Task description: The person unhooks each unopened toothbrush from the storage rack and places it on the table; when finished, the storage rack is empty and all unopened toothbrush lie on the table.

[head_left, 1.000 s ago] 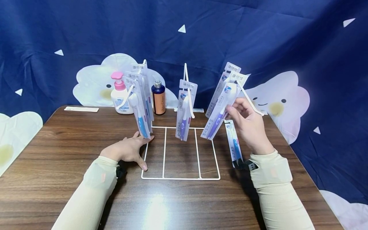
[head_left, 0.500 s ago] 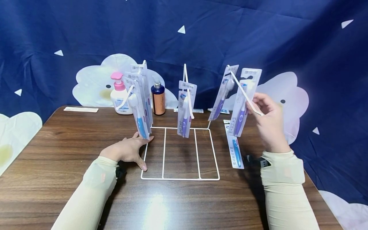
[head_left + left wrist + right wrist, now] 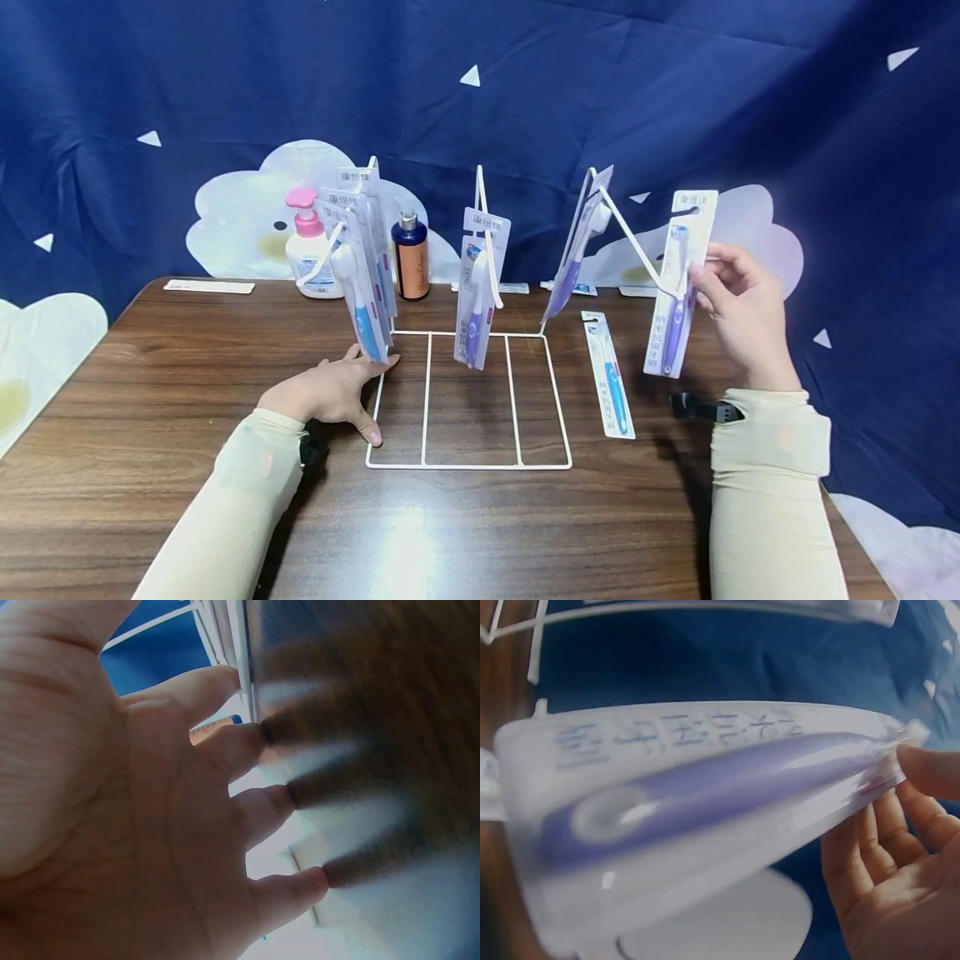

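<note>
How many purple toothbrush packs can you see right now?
3: one pinched in the right hand, purple toothbrush pack; one on the rack's middle hook; one on the right hook. Left-hook stack may hide more.

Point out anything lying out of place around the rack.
One blue toothbrush pack lies flat on the table right of the rack, while the others hang from hooks. The right hand holds a purple pack off the rack.

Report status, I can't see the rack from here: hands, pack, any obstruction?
Left hand open, resting at rack base. Right hand pinches purple toothbrush pack, at the right hook's tip. Nothing blocking.
</note>
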